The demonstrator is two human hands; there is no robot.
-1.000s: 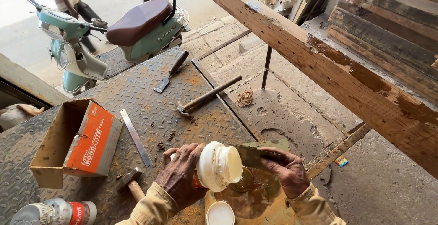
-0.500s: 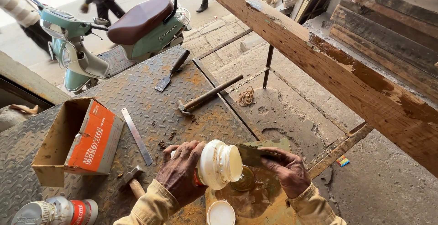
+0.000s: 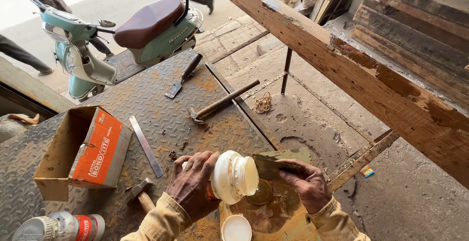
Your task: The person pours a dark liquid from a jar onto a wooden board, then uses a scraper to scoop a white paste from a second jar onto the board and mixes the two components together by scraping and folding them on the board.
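My left hand [image 3: 191, 187] grips a white plastic jar [image 3: 235, 176], tipped on its side with its open mouth facing right. My right hand [image 3: 308, 185] holds a flat metal scraper blade [image 3: 271, 167] whose tip sits at the jar's mouth. Under both hands lies a board smeared with brownish paste [image 3: 273, 216]. The jar's white lid [image 3: 236, 229] rests on that board by my wrists.
A steel chequer plate [image 3: 146, 104] carries an open orange cardboard box [image 3: 83, 148], a metal strip [image 3: 145, 145], two hammers [image 3: 222, 101] [image 3: 141, 197], a chisel [image 3: 183, 75] and a lying bottle [image 3: 58, 227]. A long wooden beam [image 3: 351, 65] crosses right. A parked scooter [image 3: 127, 40] stands behind; people walk past.
My hands, the jar and the scraper stay almost still. Passers-by behind the scooter have moved on along the street.
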